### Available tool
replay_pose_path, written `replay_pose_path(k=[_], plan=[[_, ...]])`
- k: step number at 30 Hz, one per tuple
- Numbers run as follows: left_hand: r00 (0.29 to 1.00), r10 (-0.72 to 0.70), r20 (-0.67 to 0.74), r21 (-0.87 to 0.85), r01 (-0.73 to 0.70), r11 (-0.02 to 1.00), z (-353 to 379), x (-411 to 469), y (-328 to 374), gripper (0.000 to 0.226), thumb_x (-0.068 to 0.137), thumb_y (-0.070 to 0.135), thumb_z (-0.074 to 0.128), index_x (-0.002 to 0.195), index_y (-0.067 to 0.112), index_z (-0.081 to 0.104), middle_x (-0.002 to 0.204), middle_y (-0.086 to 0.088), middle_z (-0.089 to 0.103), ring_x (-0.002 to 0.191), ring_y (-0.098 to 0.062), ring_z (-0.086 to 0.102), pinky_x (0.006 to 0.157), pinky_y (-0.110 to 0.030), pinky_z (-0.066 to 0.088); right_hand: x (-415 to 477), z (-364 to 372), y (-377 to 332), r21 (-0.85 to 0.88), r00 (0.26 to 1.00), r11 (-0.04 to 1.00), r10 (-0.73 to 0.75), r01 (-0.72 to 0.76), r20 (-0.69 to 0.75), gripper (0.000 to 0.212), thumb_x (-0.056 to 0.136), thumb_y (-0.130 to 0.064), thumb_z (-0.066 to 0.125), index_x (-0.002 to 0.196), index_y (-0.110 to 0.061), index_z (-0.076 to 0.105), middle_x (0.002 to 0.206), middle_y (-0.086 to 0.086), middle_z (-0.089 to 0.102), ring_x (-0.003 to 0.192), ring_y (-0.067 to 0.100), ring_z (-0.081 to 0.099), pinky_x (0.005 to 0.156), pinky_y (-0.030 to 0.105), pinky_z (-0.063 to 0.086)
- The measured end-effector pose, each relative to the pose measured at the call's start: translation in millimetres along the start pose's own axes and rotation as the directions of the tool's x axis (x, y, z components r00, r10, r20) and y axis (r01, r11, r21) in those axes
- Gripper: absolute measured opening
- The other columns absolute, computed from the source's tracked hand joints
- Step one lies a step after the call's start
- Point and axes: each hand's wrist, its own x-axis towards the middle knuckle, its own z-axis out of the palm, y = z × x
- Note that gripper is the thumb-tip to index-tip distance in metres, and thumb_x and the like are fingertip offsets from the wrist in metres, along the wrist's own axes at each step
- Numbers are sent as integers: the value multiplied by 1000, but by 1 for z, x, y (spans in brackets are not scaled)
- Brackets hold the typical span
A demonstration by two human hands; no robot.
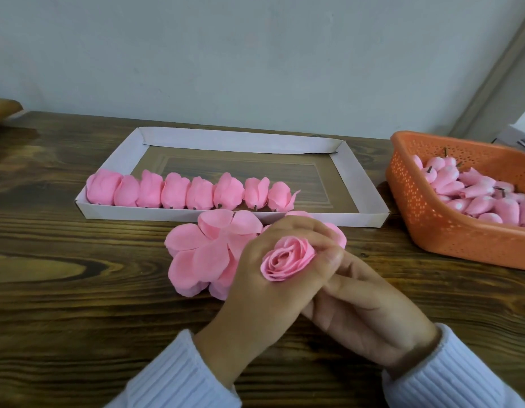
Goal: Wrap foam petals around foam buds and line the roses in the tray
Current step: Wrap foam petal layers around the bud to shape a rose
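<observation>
Your left hand (273, 278) curls round the rose (287, 257) — expect it soft, light, crease-prone; pinch its base only. Right hand (370, 316) underneath: hold cannot be told.

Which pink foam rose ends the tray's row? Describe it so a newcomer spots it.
On the dark wooden table lies a white cardboard tray. Eight pink foam roses line its near wall; take the rightmost rose. Only it has a petal flaring right and no neighbour there.
</observation>
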Motion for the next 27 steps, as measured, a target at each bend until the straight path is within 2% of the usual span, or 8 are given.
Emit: replay_pose_path(k=[3, 5, 8, 11, 16, 19, 22, 27], plan=[[998, -42, 46, -43, 44, 998, -1, 0, 0, 21, 77, 25, 61, 78, 8, 72, 98, 6, 68, 98, -6, 64, 80, -16, 49, 0, 0, 1, 21, 998, 998, 52, -53, 47, 54, 82, -24, 75, 130, -8, 58, 123, 15, 61, 113, 27, 59, 95, 38, 51], [995, -73, 72, -68, 78, 995, -2, 0, 1, 17, 75, 27, 61, 75, 14, 72, 100, 8, 68, 98, -4, 64, 76, -15, 50, -1, -1, 2, -4, 996, 997, 77, -77, 35, 53, 80, -29, 77, 128, -13, 60, 120, 14, 63, 108, 25, 62, 96, 39, 50], [995, -46, 88, -32, 49, 998, -2, 1, 3, 12, 73, 26, 64, 76, 17, 70, 101, 6, 68, 100, -5, 63, 80, -14, 47, -2, 0, 2, -11, 999, 1000, 28, -27, 42, 53, 81, -18, 75, 129, -4, 57, 124, 17, 61, 116, 26, 59, 98, 39, 49], [998, -4, 57, -38, 6, 999, -1, 3, 1, 5, 72, 21, 66, 73, 17, 70, 99, 3, 68, 97, -4, 64, 81, -13, 47, -1, 0, 2, 5, 999, 999, -41, 41, -5, 63, 76, -7, 78, 130, 7, 49, 126, 23, 57, 118, 31, 57, 97, 39, 49], [999, -26, 37, -108, 30, 994, -1, 2, -3, 16, 76, 21, 62, 78, 11, 73, 98, 0, 69, 99, -8, 64, 80, -17, 50, -1, 1, -1, 17, 999, 999, -34, 34, 0, 69, 73, -10, 80, 131, 7, 47, 125, 26, 54, 118, 35, 52, 94, 42, 50], [997, -58, 55, -166, 66, 984, -2, 2, -4, 15, 75, 22, 60, 73, 23, 75, 96, 1, 68, 101, -9, 64, 80, -17, 49, 0, 2, -3, 4, 999, 1000, -11, 11, -30, 71, 74, -15, 79, 135, 4, 47, 131, 23, 53, 117, 33, 53, 96, 45, 49], [996, -49, 70, -177, 61, 982, -2, 1, -3, 15, 75, 22, 59, 72, 27, 74, 94, 8, 68, 99, -8, 64, 80, -17, 49, -2, 1, -1, -72, 996, 997, -21, 15, -91, 60, 80, -7, 63, 135, 5, 45, 129, 24, 56, 114, 32, 57, 94, 44, 50], [998, -21, 52, -98, 26, 995, -4, 2, -3, 8, 71, 22, 67, 76, 17, 70, 98, 6, 68, 100, -11, 65, 82, -22, 51, -3, -1, 1, -61, 994, 994, -97, 93, -57, 63, 68, -7, 84, 119, 11, 51, 115, 26, 61, 107, 32, 62, 93, 40, 53]])
